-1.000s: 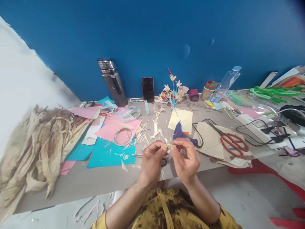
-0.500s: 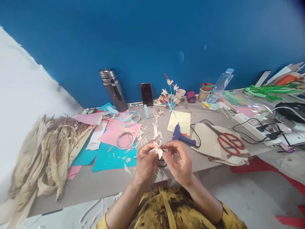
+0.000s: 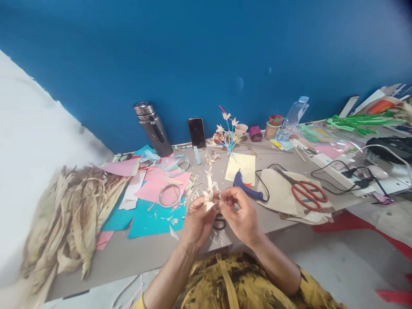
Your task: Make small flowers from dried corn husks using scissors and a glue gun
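A small cream flower of pointed petals is pinched in the fingers of my left hand. My right hand is closed beside it, thumb and forefinger together at the flower's right side, where a thin pale piece shows between the two hands. Whether the right fingers grip a petal or another strip is too small to tell. Dark scissor handles lie on the table just below my hands. A blue glue gun rests to the right, close to the yellow paper.
Dried husks hang over the table's left edge. Blue and pink paper lie beside them. Behind stand a flask, phone, flower bunch and bottle. Red-handled scissors and a power strip are right.
The flower has tipped and turned leftward in my left hand. My right fingertips have moved slightly left, and a pale piece now shows between the hands. The whole view has shifted a little.
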`<state>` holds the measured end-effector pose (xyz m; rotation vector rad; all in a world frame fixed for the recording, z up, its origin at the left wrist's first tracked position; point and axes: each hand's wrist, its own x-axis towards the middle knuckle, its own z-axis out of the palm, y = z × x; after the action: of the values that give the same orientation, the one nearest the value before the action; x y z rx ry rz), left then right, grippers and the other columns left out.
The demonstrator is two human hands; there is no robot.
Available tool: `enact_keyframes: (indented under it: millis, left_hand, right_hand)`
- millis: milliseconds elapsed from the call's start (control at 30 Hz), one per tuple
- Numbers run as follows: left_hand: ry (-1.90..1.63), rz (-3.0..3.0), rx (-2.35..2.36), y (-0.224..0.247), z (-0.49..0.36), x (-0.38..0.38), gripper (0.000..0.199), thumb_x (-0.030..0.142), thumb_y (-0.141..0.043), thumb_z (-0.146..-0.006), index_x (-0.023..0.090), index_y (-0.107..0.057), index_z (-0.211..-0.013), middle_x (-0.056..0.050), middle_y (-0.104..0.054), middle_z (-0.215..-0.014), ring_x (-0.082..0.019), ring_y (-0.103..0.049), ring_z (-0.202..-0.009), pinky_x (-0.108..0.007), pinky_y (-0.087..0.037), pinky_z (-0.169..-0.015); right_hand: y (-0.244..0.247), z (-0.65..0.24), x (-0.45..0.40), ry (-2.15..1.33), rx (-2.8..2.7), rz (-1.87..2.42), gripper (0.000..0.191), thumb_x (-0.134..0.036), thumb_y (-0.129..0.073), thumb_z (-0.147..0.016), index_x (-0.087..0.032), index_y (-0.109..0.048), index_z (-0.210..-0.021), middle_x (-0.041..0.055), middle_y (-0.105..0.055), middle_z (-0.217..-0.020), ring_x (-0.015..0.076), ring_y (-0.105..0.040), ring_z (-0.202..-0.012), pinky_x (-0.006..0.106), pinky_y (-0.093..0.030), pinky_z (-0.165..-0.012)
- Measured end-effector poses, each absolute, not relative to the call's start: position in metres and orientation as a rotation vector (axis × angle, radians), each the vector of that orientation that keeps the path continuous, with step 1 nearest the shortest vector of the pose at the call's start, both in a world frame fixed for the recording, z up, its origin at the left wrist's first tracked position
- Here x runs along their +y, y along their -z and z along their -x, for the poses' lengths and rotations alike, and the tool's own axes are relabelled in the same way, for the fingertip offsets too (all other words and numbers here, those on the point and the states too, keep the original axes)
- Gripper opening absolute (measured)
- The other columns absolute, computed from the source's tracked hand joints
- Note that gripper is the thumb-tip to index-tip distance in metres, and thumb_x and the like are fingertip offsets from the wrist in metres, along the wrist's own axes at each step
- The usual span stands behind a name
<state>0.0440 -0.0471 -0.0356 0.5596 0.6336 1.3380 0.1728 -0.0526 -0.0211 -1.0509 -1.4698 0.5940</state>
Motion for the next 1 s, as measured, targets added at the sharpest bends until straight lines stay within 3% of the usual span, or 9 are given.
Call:
enact_keyframes:
  millis: [233, 300, 467, 533, 767, 1000]
  left_hand:
    - [-1.291, -0.693, 0.491, 0.026, -0.028, -0.046, 0.020, 0.028, -0.090, -0.064, 0.021, -0.071, -0.060, -0.006, -0.068, -0.111, -0.023, -0.058, -0.109, -0.034, -0.050, -0.086]
    - [-1.303, -0.762, 0.532, 0.024, -0.022, -0.045, 0.020, 0.027, -0.089, -0.065, 0.021, -0.071, -0.060, -0.006, -0.068, -0.106, -0.020, -0.059, -0.102, -0.034, -0.049, -0.084]
    - [-1.309, -0.860, 0.574, 0.025, -0.021, -0.045, 0.020, 0.034, -0.086, -0.071, 0.021, -0.071, -0.067, -0.001, -0.058, -0.067, -0.015, -0.055, -0.067, -0.033, -0.045, -0.068]
    - [-1.302, -0.848, 0.576, 0.027, -0.023, -0.045, 0.022, 0.036, -0.085, -0.073, 0.020, -0.071, -0.068, 0.000, -0.054, -0.060, -0.013, -0.051, -0.060, -0.032, -0.044, -0.065]
    - [-1.381, -0.914, 0.693, 0.026, -0.019, -0.039, 0.017, 0.032, -0.085, -0.071, 0.021, -0.072, -0.069, 0.000, -0.058, -0.060, -0.013, -0.052, -0.059, -0.031, -0.043, -0.064]
    - [-1.444, -0.929, 1.007, 0.028, -0.019, -0.031, 0.013, 0.023, -0.082, -0.067, 0.018, -0.069, -0.065, 0.001, -0.063, -0.067, -0.011, -0.052, -0.062, -0.025, -0.039, -0.061]
  right_hand:
    - [0.022, -0.200, -0.050, -0.465, -1.494, 1.111, 0.009, -0.017, -0.060, -0.088, -0.021, -0.064, -0.095, -0.0004, -0.062, -0.076, 0.0134, -0.052, -0.064, 0.025, -0.047, -0.063]
    - [0.025, -0.209, -0.050, -0.527, -1.473, 1.157, 0.006, -0.019, -0.061, -0.088, -0.021, -0.065, -0.092, 0.0007, -0.065, -0.079, 0.0136, -0.054, -0.064, 0.025, -0.047, -0.062]
    - [0.032, -0.219, -0.053, -0.799, -1.418, 1.203, 0.011, -0.029, -0.062, -0.091, -0.019, -0.067, -0.093, 0.0016, -0.063, -0.077, 0.0132, -0.053, -0.061, 0.025, -0.045, -0.058]
    - [0.032, -0.219, -0.054, -0.917, -1.382, 1.201, 0.015, -0.032, -0.063, -0.091, -0.019, -0.068, -0.094, 0.0012, -0.062, -0.075, 0.0130, -0.053, -0.060, 0.024, -0.043, -0.055]
    - [0.024, -0.216, -0.051, -1.071, -1.397, 1.191, 0.020, -0.038, -0.066, -0.088, -0.017, -0.068, -0.086, 0.0023, -0.063, -0.074, 0.0137, -0.053, -0.061, 0.025, -0.042, -0.056]
    - [0.015, -0.210, -0.043, -1.089, -1.348, 1.128, 0.020, -0.037, -0.069, -0.085, -0.018, -0.068, -0.090, 0.0012, -0.061, -0.074, 0.0131, -0.052, -0.063, 0.024, -0.043, -0.056]
